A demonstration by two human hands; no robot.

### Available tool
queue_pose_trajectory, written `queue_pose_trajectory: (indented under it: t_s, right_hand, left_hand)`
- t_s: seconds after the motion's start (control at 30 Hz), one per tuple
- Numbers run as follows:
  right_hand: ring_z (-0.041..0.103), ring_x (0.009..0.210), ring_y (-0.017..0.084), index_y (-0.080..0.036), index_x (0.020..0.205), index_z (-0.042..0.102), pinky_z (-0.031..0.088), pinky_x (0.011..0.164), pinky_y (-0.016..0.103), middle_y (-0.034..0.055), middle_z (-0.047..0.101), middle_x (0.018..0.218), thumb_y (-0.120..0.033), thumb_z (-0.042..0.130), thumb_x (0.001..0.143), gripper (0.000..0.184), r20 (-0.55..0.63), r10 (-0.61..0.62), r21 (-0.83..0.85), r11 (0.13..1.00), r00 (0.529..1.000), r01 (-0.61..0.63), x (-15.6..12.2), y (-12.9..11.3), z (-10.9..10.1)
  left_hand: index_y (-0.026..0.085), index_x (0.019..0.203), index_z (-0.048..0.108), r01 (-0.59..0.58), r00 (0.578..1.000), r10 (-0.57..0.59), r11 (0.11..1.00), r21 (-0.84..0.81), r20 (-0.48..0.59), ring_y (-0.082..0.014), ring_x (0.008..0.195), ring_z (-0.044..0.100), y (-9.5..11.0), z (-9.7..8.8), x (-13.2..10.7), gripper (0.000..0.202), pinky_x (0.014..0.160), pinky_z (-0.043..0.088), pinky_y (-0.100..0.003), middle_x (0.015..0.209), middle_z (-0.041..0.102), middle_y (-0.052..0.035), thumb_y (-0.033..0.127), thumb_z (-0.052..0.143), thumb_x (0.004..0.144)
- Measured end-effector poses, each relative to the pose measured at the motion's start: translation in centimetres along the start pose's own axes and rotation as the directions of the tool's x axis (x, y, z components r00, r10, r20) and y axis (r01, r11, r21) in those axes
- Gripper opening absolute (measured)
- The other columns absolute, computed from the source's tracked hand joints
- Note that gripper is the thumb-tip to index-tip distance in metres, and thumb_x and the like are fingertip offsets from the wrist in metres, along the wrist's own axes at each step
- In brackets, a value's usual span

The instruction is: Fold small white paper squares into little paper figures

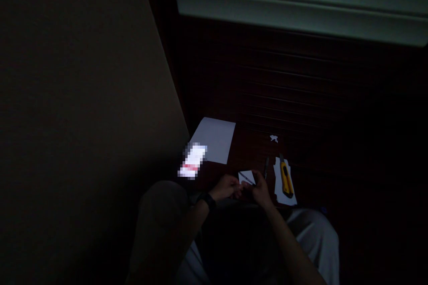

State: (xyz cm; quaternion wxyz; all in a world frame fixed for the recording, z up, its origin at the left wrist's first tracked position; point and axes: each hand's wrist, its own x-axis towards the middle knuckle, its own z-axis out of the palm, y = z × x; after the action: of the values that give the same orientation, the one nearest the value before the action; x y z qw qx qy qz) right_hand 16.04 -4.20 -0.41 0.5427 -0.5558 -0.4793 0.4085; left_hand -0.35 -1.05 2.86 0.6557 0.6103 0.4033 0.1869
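Observation:
My left hand (229, 186) is closed, its fingertips pinched near the lower left corner of a small white piece of paper (248, 173). What those fingers hold is too dark to make out. My right hand (260, 190) grips the paper at its right side, thumb below and index finger above. A slim dark stick-like thing (246, 178) crosses the paper and runs toward the right hand. Just right of my hands, a dark pen-like tool (266, 167) lies on the dark table. Farther right, a yellow utility knife (286, 180) rests on a notched white sheet (278, 189).
A lit phone (193, 161), blurred into blocks, overlaps a larger white sheet (217, 136) at the left. Small white paper scraps (273, 138) lie farther back. A pale wall (100, 75) stands close on the left, and light slats (301, 9) hang at the back. The scene is dim.

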Motion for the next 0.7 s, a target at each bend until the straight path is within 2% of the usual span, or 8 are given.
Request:
queue_pose_trajectory:
  t_s: [0.13,0.3,0.5,0.7]
  right_hand:
    - [0.059,0.077,0.020,-0.020,0.102,0.051,0.047,0.070,0.033,0.0033,0.063,0.088,-0.028,0.067,0.064,0.041,0.023,0.023,-0.019,1.000,0.999,-0.022,-0.1,0.0,0.1]
    - [0.059,0.085,0.021,-0.020,0.104,0.051,0.047,0.075,0.034,0.0049,0.063,0.094,-0.030,0.066,0.066,0.042,0.038,-0.001,0.044,0.999,0.999,-0.001,-0.2,-0.5,0.1]
    - [0.056,0.094,0.022,-0.020,0.105,0.052,0.043,0.082,0.035,0.0057,0.059,0.104,-0.028,0.066,0.066,0.042,0.080,-0.051,0.010,0.999,0.996,0.050,-0.1,-1.1,-0.4]
    - [0.054,0.100,0.024,-0.020,0.105,0.052,0.040,0.087,0.037,0.0063,0.058,0.105,-0.026,0.066,0.067,0.041,0.039,-0.098,0.009,0.995,0.994,0.097,-0.1,-0.7,-0.4]
  left_hand:
    - [0.010,0.072,0.060,0.001,1.000,-0.001,1.000,-0.001,0.001,-0.0106,0.048,0.056,0.1,0.1,0.1,0.039,0.043,0.038,-0.019,0.058,0.061,-0.0039,0.049,0.057,0.073]
    - [0.010,0.074,0.060,0.008,1.000,-0.008,1.000,0.006,0.026,-0.0112,0.049,0.056,-0.1,-0.1,0.3,0.038,0.044,0.039,-0.020,0.059,0.062,-0.0037,0.048,0.057,0.072]
    - [0.009,0.070,0.061,0.017,0.997,-0.019,1.000,0.017,0.081,-0.0108,0.047,0.055,-0.4,-0.1,0.2,0.039,0.044,0.039,-0.022,0.059,0.062,-0.0043,0.048,0.060,0.070]
    - [0.010,0.072,0.060,0.008,0.996,-0.009,1.000,0.011,0.091,-0.0110,0.049,0.055,-0.7,0.0,0.3,0.039,0.045,0.040,-0.022,0.062,0.062,-0.0042,0.049,0.058,0.071]
